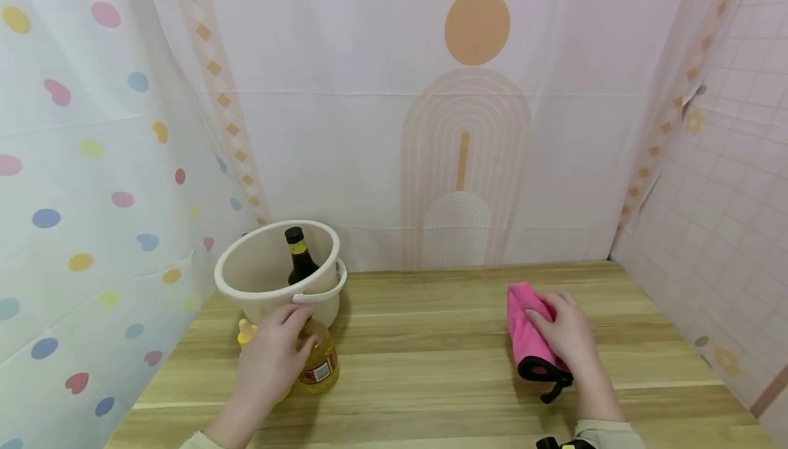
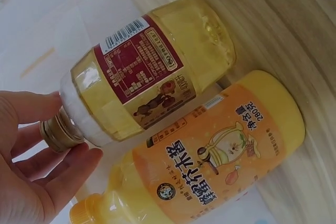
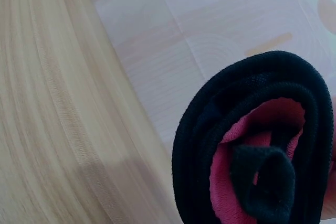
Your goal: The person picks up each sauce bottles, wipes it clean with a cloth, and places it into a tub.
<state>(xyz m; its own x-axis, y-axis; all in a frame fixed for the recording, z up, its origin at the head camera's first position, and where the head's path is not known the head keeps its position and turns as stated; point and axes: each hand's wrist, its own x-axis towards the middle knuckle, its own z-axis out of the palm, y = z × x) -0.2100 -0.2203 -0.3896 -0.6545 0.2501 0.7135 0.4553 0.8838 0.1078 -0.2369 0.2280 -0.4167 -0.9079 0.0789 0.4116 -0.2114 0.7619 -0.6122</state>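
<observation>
My left hand (image 1: 271, 356) holds a clear oil bottle (image 1: 321, 370) at its neck, fingers about the gold cap (image 2: 60, 132) in the left wrist view. The bottle has yellow liquid and a dark red label. Right beside it stands a yellow squeeze bottle (image 2: 210, 163) with an orange label, mostly behind my left hand in the head view. On the right, my right hand (image 1: 568, 331) grips a rolled pink cloth (image 1: 528, 336) with black edging. Its rolled end and black loop (image 3: 262, 182) fill much of the right wrist view, where only a little of the hand shows.
Behind the left hand stands a cream bucket (image 1: 258, 306), its handle lowered toward the front right. A dark bottle (image 1: 301, 261) with a black cap stands inside it. Patterned curtains (image 1: 345, 161) close off the back and sides of the wooden table (image 1: 418, 353).
</observation>
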